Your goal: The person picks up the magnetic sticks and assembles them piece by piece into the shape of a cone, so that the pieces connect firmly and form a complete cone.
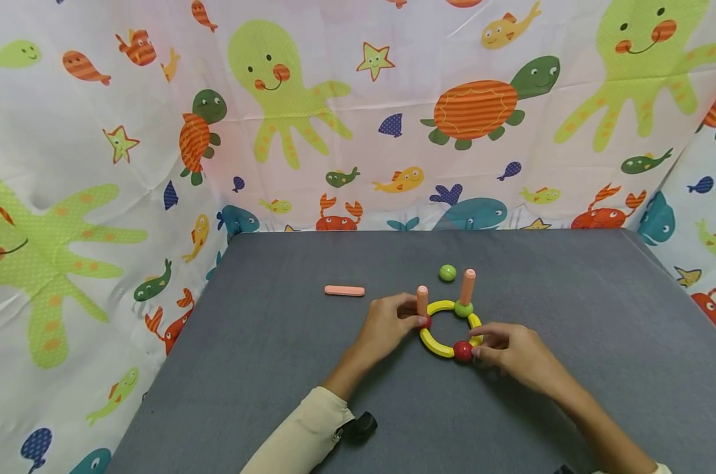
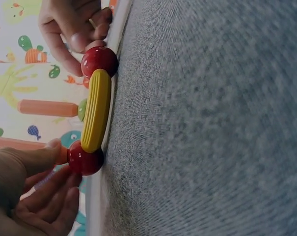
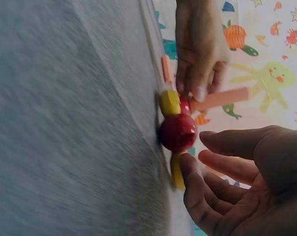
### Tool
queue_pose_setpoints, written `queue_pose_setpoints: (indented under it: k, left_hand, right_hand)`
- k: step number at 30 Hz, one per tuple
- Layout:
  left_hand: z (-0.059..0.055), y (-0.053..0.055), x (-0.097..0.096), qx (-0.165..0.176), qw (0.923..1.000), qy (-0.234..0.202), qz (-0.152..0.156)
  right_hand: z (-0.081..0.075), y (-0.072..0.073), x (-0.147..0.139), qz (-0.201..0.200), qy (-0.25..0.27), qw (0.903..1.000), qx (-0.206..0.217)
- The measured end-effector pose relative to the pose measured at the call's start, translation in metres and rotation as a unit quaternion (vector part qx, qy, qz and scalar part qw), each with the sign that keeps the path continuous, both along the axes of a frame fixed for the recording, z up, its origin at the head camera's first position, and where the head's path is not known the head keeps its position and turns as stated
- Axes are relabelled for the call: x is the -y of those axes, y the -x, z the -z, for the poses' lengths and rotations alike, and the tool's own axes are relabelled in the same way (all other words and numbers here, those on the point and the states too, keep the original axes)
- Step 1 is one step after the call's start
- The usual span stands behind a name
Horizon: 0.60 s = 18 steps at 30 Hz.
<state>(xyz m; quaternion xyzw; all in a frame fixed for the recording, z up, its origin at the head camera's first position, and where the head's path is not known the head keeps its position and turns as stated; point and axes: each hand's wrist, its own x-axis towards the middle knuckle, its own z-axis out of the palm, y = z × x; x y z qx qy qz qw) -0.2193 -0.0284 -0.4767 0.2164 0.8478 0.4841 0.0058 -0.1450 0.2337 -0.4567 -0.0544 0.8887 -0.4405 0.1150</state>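
Observation:
A toy ring made of yellow curved pieces [image 1: 436, 345] joined by balls lies on the grey table. My left hand [image 1: 387, 322] pinches the red ball [image 2: 85, 158] at the ring's left, at the foot of an upright orange stick [image 1: 422, 300]. My right hand [image 1: 514, 352] has its thumb and index finger around the ring's right side, beside the near red ball [image 1: 462, 351]; in the right wrist view one fingertip [image 3: 188, 161] lies against the yellow piece below that ball. Another orange stick [image 1: 468, 288] stands in the green ball [image 1: 463, 309] at the back of the ring.
A loose green ball [image 1: 447, 272] lies just behind the ring. Left of it, a loose orange stick [image 1: 344, 290] lies flat on the grey table [image 1: 245, 368]. A sea-animal printed cloth [image 1: 382, 151] hangs along the table's back and sides.

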Motion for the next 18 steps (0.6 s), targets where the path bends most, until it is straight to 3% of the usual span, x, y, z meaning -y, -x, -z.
queue_pose_setpoints:
  k: [8,18]
  left_hand:
    - [0.001,-0.002,0.001,0.03,0.9977,0.061,-0.009]
    - [0.002,-0.002,-0.004,0.035,0.9971,0.065,-0.021]
  right_hand:
    - [-0.004,0.027,-0.008,0.043,-0.058,0.9923,-0.1]
    - [0.003,0.063,-0.007,0.026,-0.075,0.9929,-0.088]
